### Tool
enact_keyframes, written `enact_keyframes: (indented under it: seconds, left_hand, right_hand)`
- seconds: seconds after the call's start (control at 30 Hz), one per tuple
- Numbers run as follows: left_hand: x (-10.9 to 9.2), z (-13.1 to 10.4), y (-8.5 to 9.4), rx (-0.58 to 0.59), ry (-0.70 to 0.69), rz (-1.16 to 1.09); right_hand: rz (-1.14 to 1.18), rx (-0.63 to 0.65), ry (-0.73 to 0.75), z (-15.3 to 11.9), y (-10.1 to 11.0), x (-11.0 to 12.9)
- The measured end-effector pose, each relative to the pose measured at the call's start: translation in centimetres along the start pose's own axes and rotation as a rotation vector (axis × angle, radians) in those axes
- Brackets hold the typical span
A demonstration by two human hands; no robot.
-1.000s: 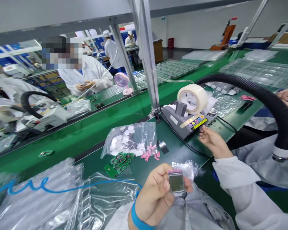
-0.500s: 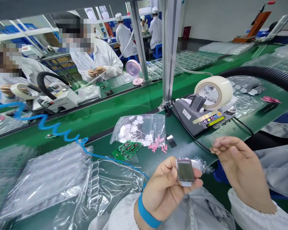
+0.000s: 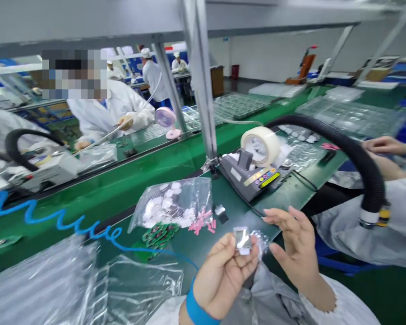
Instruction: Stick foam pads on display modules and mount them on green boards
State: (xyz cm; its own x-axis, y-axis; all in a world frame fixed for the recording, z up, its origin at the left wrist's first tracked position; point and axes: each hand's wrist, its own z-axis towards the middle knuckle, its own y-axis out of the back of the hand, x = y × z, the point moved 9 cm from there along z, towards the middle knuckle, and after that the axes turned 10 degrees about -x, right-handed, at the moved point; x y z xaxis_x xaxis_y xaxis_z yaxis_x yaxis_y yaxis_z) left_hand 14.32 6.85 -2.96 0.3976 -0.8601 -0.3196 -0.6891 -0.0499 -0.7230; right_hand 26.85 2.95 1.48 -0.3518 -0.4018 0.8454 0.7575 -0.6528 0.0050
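Note:
My left hand (image 3: 225, 271), with a blue band at the wrist, grips a small square display module (image 3: 242, 239) between thumb and fingers. Light glints off its screen, and a white tab shows below it. To its right my right hand (image 3: 296, 253) is raised with thumb and fingers apart, holding nothing. Crumpled clear film (image 3: 260, 240) lies just behind the module. Beyond my left hand are pink strips (image 3: 201, 222), green circuit boards (image 3: 159, 235) and a clear bag of white pieces (image 3: 171, 203).
A grey device (image 3: 245, 178) carries a tape roll (image 3: 261, 145). A black hose (image 3: 345, 140) arches at right, near another person's hands (image 3: 385, 153). Clear trays (image 3: 37, 284) lie left, below a coiled blue cord (image 3: 64, 220). A metal post (image 3: 203, 85) stands behind.
The camera view has turned right, showing the hose end and another person's hands. My right hand has opened wider and is nearer my left. The module's screen now catches the light.

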Motion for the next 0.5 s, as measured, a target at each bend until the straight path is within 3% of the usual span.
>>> enact_keyframes:
  seconds: [0.13, 0.2, 0.33, 0.43, 0.5]
  left_hand:
    - [0.4, 2.1, 2.0, -0.277, -0.001, 0.018]
    - [1.3, 3.5, 1.9, -0.321, 0.042, 0.084]
    - [5.4, 7.7, -1.2, -0.205, 0.182, 0.293]
    - [10.5, 11.6, -4.0, -0.116, 0.285, 0.431]
    - [14.4, 14.1, -5.8, -0.068, 0.359, 0.526]
  right_hand:
    - [-0.205, -0.258, 0.052, 0.6, 5.9, -3.0]
    - [-0.222, -0.311, 0.088, 0.7, 8.1, -3.1]
    - [-0.209, -0.368, 0.243, -0.7, 10.9, -0.2]
    - [-0.249, -0.37, 0.383, -3.0, 12.0, 2.7]
    - [-0.303, -0.427, 0.398, -4.4, 13.5, 3.6]
